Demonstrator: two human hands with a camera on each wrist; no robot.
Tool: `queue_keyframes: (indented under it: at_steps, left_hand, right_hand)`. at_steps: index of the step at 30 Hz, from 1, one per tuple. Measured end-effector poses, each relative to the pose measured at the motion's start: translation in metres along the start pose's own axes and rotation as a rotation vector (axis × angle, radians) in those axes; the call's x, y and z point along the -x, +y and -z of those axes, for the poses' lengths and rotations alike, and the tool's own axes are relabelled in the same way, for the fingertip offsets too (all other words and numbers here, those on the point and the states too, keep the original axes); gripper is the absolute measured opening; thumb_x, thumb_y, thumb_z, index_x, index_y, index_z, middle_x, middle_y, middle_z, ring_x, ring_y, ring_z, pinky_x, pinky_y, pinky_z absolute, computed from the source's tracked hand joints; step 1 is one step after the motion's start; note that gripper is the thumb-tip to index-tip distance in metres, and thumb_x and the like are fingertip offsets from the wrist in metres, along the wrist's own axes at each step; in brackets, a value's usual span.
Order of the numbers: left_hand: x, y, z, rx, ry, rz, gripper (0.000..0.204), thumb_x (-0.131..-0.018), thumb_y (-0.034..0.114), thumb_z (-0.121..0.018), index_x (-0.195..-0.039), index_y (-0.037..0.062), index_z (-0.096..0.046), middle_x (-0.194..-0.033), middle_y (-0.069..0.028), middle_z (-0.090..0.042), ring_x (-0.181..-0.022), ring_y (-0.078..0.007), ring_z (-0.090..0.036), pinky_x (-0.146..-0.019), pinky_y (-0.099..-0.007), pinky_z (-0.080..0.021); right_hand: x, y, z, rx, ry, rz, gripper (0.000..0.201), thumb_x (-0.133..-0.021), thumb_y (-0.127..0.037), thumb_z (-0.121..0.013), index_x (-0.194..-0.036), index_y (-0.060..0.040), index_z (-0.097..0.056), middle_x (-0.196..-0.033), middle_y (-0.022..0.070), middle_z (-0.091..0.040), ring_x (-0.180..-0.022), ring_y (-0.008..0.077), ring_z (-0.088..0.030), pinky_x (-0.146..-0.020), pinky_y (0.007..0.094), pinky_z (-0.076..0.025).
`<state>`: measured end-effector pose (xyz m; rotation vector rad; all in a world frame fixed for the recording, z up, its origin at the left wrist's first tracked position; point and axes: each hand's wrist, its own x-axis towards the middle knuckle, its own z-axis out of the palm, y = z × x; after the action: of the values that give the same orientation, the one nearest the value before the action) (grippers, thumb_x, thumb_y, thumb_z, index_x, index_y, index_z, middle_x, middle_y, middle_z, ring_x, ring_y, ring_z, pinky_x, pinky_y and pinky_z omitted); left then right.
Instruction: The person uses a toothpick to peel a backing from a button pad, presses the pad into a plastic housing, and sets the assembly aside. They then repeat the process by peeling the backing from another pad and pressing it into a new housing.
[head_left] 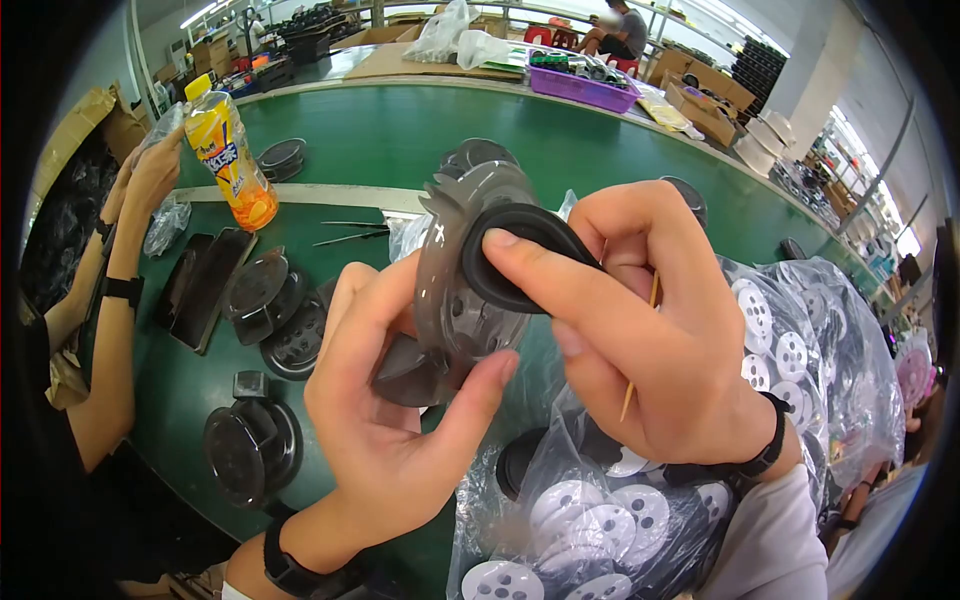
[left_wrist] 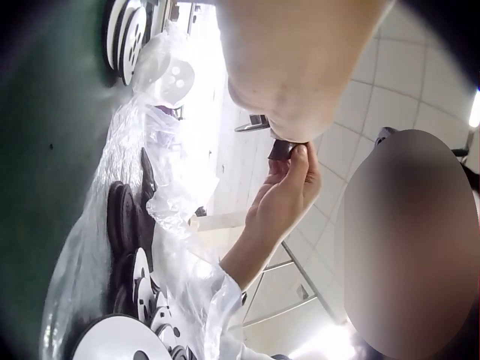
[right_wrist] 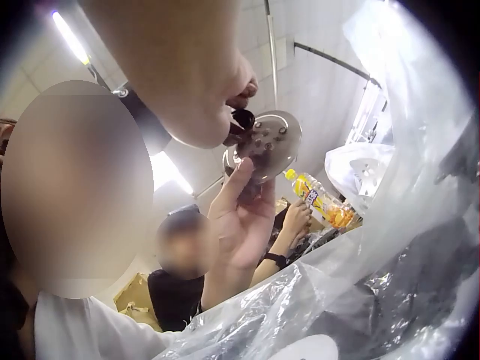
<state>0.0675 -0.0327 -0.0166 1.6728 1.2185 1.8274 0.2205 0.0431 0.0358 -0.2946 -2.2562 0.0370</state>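
Observation:
My left hand (head_left: 380,430) grips a smoky, see-through plastic part (head_left: 432,275) with a round holed disc and curved outer walls. In the right wrist view its disc (right_wrist: 281,139) shows its small holes. My right hand (head_left: 665,350) pinches a black, round, dished rubber-like piece (head_left: 540,230) against that part's side, a fingertip pressing into its hollow. A thin wooden stick (head_left: 628,403) also sits among the right hand's fingers. In the left wrist view, a dark corner of the plastic part (left_wrist: 281,150) shows by the fingers.
Similar smoky parts (head_left: 250,450) stand on the green table (head_left: 350,130) at left, near two dark phone-like slabs (head_left: 205,285). A drink bottle (head_left: 228,155) stands behind. Clear bags of white holed discs (head_left: 600,530) lie at right. Another person's arms (head_left: 120,290) are at far left.

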Motion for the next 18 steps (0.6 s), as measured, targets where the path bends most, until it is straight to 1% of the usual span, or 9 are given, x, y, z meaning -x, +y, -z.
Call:
queue_keyframes:
  at_steps: [2,3,5,6,8,12,14,18]
  left_hand:
    - [-0.003,0.005,0.001,0.067,-0.034,0.102,0.058,-0.074,-0.009,-0.060,-0.126,-0.0071,-0.033,-0.117,-0.0126,-0.048,-0.105,-0.0166,-0.050,-0.089,-0.0280,-0.041]
    - [-0.003,0.003,0.001,0.067,-0.035,0.103,0.058,-0.074,-0.009,-0.060,-0.126,-0.0071,-0.033,-0.117,-0.0126,-0.048,-0.105,-0.0166,-0.050,-0.089,-0.0280,-0.041]
    - [-0.002,0.000,0.001,0.092,-0.047,0.009,0.058,-0.075,-0.008,-0.059,-0.126,-0.0066,-0.033,-0.119,-0.0134,-0.048,-0.108,-0.0182,-0.049,-0.092,-0.0297,-0.039]
    - [-0.002,-0.001,0.001,0.092,-0.049,0.009,0.058,-0.075,-0.008,-0.059,-0.126,-0.0066,-0.033,-0.119,-0.0134,-0.048,-0.108,-0.0182,-0.049,-0.092,-0.0297,-0.039]
    - [-0.001,-0.001,-0.001,0.157,-0.017,0.015,0.059,-0.074,-0.008,-0.059,-0.127,-0.0066,-0.033,-0.120,-0.0146,-0.047,-0.111,-0.0197,-0.048,-0.095,-0.0322,-0.037]
    - [-0.002,-0.004,-0.001,0.183,-0.068,0.009,0.059,-0.074,-0.008,-0.059,-0.127,-0.0066,-0.032,-0.122,-0.0155,-0.046,-0.114,-0.0210,-0.046,-0.097,-0.0337,-0.036]
    - [-0.004,-0.003,-0.006,0.275,0.003,0.002,0.052,-0.071,-0.010,-0.063,-0.118,-0.0072,-0.043,-0.110,-0.0104,-0.050,-0.098,-0.0152,-0.054,-0.082,-0.0251,-0.045]
    - [-0.002,-0.006,-0.006,0.278,-0.021,-0.045,0.053,-0.072,-0.010,-0.062,-0.120,-0.0076,-0.040,-0.113,-0.0121,-0.050,-0.101,-0.0167,-0.054,-0.084,-0.0275,-0.046]
  right_hand:
    - [-0.002,0.000,0.003,0.079,-0.040,0.064,0.033,-0.073,-0.001,-0.053,-0.105,0.0014,-0.062,-0.090,0.0124,-0.042,-0.057,0.0119,-0.038,-0.048,0.0219,-0.031]
    - [-0.002,-0.001,0.003,0.078,-0.039,0.063,0.033,-0.073,-0.001,-0.053,-0.105,0.0014,-0.062,-0.090,0.0124,-0.042,-0.057,0.0119,-0.038,-0.048,0.0219,-0.031]
    - [-0.002,-0.002,0.004,0.076,-0.042,0.069,0.036,-0.071,-0.004,-0.059,-0.107,0.0014,-0.061,-0.091,0.0122,-0.042,-0.057,0.0127,-0.036,-0.048,0.0230,-0.029]
    - [-0.003,-0.003,0.005,0.076,-0.041,0.068,0.036,-0.071,-0.004,-0.059,-0.107,0.0014,-0.061,-0.091,0.0122,-0.042,-0.057,0.0127,-0.036,-0.048,0.0230,-0.029]
    - [-0.004,-0.005,0.009,0.075,-0.104,0.039,0.041,-0.068,-0.007,-0.065,-0.108,0.0017,-0.060,-0.091,0.0118,-0.041,-0.059,0.0130,-0.037,-0.049,0.0227,-0.031]
    - [-0.001,-0.001,0.004,0.016,-0.075,0.022,0.047,-0.064,-0.010,-0.069,-0.108,0.0019,-0.059,-0.091,0.0115,-0.040,-0.061,0.0136,-0.037,-0.051,0.0223,-0.032]
    - [-0.001,0.001,0.003,-0.004,-0.052,0.033,0.047,-0.064,-0.010,-0.070,-0.107,0.0022,-0.059,-0.092,0.0113,-0.039,-0.063,0.0143,-0.040,-0.052,0.0222,-0.034]
    - [-0.002,-0.006,0.006,0.017,-0.101,-0.041,0.045,-0.066,-0.010,-0.069,-0.107,0.0029,-0.059,-0.092,0.0115,-0.039,-0.065,0.0150,-0.041,-0.054,0.0222,-0.036]
